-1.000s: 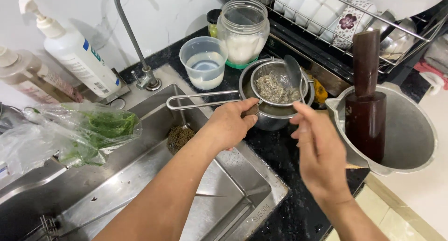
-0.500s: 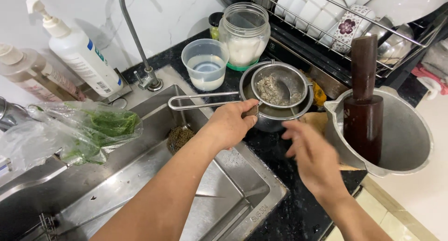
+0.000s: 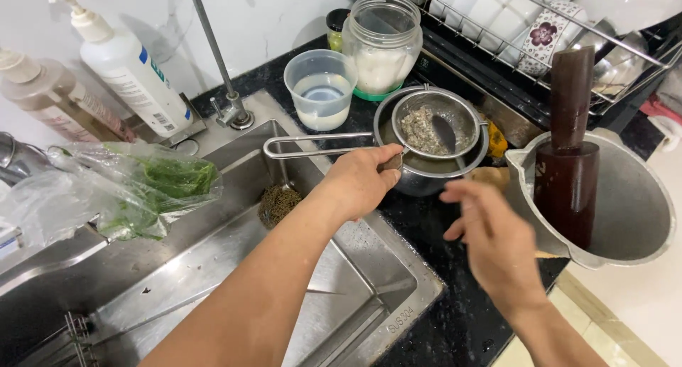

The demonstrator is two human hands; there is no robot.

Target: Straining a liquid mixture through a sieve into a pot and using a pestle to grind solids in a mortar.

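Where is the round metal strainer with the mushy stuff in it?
In the head view, the round metal mesh strainer sits on a steel pot on the black counter, right of the sink, its handle by the left hand.
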